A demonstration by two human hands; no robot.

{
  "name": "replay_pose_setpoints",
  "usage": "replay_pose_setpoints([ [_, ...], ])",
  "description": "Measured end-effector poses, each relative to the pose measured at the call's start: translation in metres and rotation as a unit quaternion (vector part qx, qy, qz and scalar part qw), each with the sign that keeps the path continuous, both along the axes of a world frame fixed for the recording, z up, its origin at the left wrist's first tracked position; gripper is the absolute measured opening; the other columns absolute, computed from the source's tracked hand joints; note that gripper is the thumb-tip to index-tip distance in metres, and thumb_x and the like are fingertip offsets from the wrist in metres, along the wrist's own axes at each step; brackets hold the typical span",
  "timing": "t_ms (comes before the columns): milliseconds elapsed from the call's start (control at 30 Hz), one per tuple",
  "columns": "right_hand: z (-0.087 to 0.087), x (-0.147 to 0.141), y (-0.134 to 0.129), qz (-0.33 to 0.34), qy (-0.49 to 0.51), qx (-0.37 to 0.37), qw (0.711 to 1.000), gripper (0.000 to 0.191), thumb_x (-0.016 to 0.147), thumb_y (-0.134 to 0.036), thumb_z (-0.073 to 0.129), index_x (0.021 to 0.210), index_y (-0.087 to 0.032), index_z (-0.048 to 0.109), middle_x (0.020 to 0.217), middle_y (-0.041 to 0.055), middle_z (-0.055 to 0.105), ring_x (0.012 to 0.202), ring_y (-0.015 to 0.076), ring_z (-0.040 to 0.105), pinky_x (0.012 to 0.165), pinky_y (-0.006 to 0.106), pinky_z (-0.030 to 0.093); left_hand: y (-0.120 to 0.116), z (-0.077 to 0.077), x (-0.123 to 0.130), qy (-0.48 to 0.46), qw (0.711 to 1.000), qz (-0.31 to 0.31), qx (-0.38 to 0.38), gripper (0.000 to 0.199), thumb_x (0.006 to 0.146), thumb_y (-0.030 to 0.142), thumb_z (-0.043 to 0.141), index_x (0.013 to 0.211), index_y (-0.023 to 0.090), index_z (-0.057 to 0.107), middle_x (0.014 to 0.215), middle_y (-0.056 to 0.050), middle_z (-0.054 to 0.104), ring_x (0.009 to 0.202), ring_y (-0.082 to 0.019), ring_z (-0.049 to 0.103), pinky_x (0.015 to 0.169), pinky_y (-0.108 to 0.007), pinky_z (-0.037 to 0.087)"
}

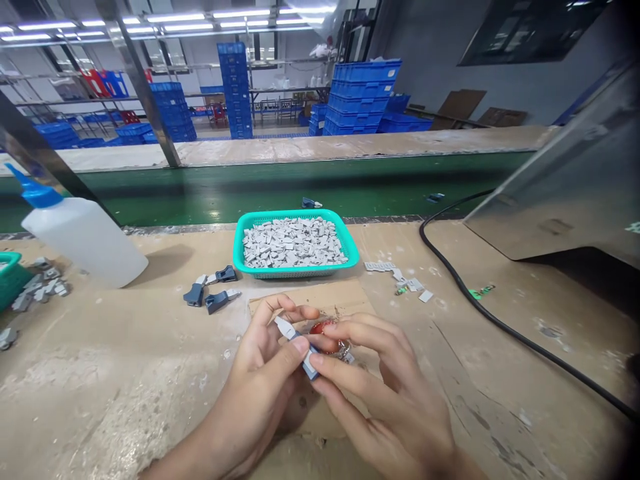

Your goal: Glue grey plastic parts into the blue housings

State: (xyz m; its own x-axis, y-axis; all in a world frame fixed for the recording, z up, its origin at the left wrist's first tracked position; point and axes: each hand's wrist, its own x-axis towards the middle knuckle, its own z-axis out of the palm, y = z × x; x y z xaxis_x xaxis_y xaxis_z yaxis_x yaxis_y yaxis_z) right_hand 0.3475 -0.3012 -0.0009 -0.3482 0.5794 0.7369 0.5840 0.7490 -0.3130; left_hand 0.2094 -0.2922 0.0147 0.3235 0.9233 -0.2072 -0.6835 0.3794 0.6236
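Observation:
Between both hands is a small dark-blue and light-grey plastic piece (309, 364), tilted with its pale narrow tip toward the upper left. My left hand (265, 363) pinches it, the thumb lying across its middle. The fingertips of my right hand (383, 380) close on its lower end. Behind the fingers, a red round item (324, 328) with something shiny beside it is partly hidden. Just beyond the hands stands a turquoise basket (296, 272) filled with small light-grey plastic pieces (290, 241). Several similar blue-and-grey pieces (216, 303) lie left of the basket's front.
A white squeeze bottle (87, 240) with a blue nozzle stands at left, near another green basket (13, 283). Loose grey pieces (414, 285) lie to the right. A black cable (480, 303) crosses the table beside a metal housing (560, 193). Behind runs a green conveyor belt (240, 187).

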Motion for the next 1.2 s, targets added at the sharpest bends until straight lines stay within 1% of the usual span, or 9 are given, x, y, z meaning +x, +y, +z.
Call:
replay_pose_setpoints([
  [267,0.014,-0.005,0.007,0.029,0.017,0.098,0.995,0.022,0.071,-0.003,0.052,0.084,-0.015,0.063,0.094,0.0102,0.055,0.095,0.0230,0.049,0.074,0.038,0.051,0.003,0.005,0.005,-0.078,0.989,-0.087,-0.091,0.016,0.076,0.013,0.056,0.090,0.016,0.060,0.089,-0.004,0.061,0.087,-0.011,0.059,0.076,-0.017,0.046],
  [400,0.032,-0.002,0.018,0.039,0.093,-0.014,0.995,0.025,0.070,0.001,0.052,0.078,-0.020,0.064,0.080,0.0056,0.051,0.081,0.0167,0.052,0.058,0.026,0.051,0.020,0.016,-0.006,0.035,0.996,-0.075,-0.033,0.024,0.074,0.020,0.061,0.098,0.021,0.057,0.092,-0.003,0.062,0.081,-0.013,0.061,0.072,-0.023,0.049],
  [500,0.043,0.017,0.038,0.038,0.185,-0.099,0.977,0.025,0.072,-0.002,0.052,0.084,-0.021,0.064,0.068,0.0008,0.051,0.065,0.0112,0.053,0.054,0.022,0.050,0.061,0.024,-0.031,0.171,0.982,0.022,0.072,0.028,0.073,0.029,0.061,0.098,0.017,0.056,0.091,-0.005,0.061,0.074,-0.013,0.061,0.066,-0.022,0.050],
  [600,0.047,0.042,0.066,0.008,0.268,-0.182,0.946,0.026,0.067,-0.008,0.061,0.090,-0.019,0.064,0.061,-0.0029,0.055,0.058,0.0102,0.055,0.063,0.026,0.052,0.123,0.025,-0.065,0.395,0.879,0.138,0.228,0.035,0.079,0.036,0.048,0.108,0.017,0.049,0.096,-0.005,0.060,0.080,-0.015,0.061,0.073,-0.027,0.049],
  [667,0.043,0.056,0.085,-0.013,0.316,-0.241,0.917,0.027,0.062,-0.014,0.068,0.089,-0.016,0.064,0.055,-0.0041,0.056,0.055,0.0104,0.056,0.063,0.026,0.052,0.168,0.019,-0.087,0.664,0.679,0.154,0.271,0.038,0.084,0.035,0.033,0.117,0.017,0.041,0.099,-0.007,0.061,0.084,-0.018,0.061,0.076,-0.030,0.047],
  [767,0.032,0.065,0.109,-0.041,0.316,-0.300,0.899,0.026,0.061,-0.021,0.069,0.085,-0.012,0.064,0.053,-0.0027,0.058,0.054,0.0114,0.058,0.062,0.025,0.052,0.222,0.004,-0.111,0.780,0.563,0.114,0.249,0.036,0.079,0.024,0.043,0.113,0.014,0.047,0.097,-0.012,0.061,0.096,-0.029,0.056,0.084,-0.039,0.040],
  [1000,0.015,0.048,0.150,-0.080,0.079,-0.287,0.951,0.018,0.077,-0.021,0.053,0.066,-0.012,0.064,0.061,0.0032,0.060,0.056,0.0130,0.057,0.055,0.024,0.047,0.280,-0.018,-0.118,0.848,0.494,0.100,0.165,0.033,0.084,0.024,0.045,0.115,0.013,0.045,0.112,-0.011,0.052,0.103,-0.024,0.050,0.087,-0.049,0.037],
  [1100,0.011,0.042,0.162,-0.077,-0.003,-0.252,0.965,0.024,0.082,-0.015,0.043,0.070,-0.014,0.064,0.071,0.0057,0.061,0.073,0.0179,0.057,0.071,0.031,0.046,0.298,-0.022,-0.093,0.835,0.505,0.122,0.183,0.038,0.082,0.025,0.049,0.118,0.015,0.042,0.125,-0.012,0.041,0.113,-0.028,0.041,0.092,-0.053,0.032],
  [1200,0.007,0.037,0.168,-0.071,-0.094,-0.243,0.963,0.023,0.073,-0.001,0.046,0.080,-0.012,0.065,0.089,0.0113,0.060,0.092,0.0230,0.052,0.080,0.035,0.042,0.316,-0.023,-0.056,0.771,0.563,0.079,0.287,0.037,0.082,0.028,0.050,0.116,0.016,0.045,0.124,-0.009,0.043,0.110,-0.025,0.043,0.090,-0.049,0.036],
])
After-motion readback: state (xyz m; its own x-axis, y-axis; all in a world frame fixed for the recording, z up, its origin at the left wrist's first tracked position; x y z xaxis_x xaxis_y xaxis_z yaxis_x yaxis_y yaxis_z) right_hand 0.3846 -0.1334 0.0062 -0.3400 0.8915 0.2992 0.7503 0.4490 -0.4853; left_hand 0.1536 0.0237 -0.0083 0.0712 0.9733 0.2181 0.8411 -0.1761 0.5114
